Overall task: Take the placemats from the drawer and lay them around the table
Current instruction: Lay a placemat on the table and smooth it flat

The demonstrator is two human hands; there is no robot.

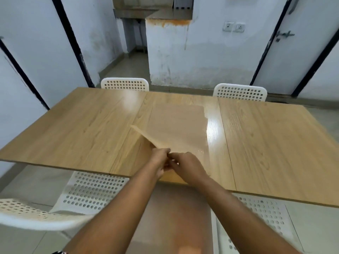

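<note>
A thin, see-through placemat [177, 127] hovers tilted over the middle of the wooden table [77, 129], its left corner raised and its far edge near the tabletop. Both hands meet at the mat's near edge above the table's front. My left hand [159, 160] pinches that edge from the left. My right hand [187, 166] grips the same edge from the right, fingertips touching the left hand. Whether more than one mat is held is unclear; the sheet is blurred. No drawer is in view.
Two white perforated chairs [125, 84] [240, 92] stand at the table's far side. Two more [91, 191] [264, 215] are tucked under the near edge, either side of me. A further white chair back [36, 215] sits at lower left. Walls and doors lie beyond.
</note>
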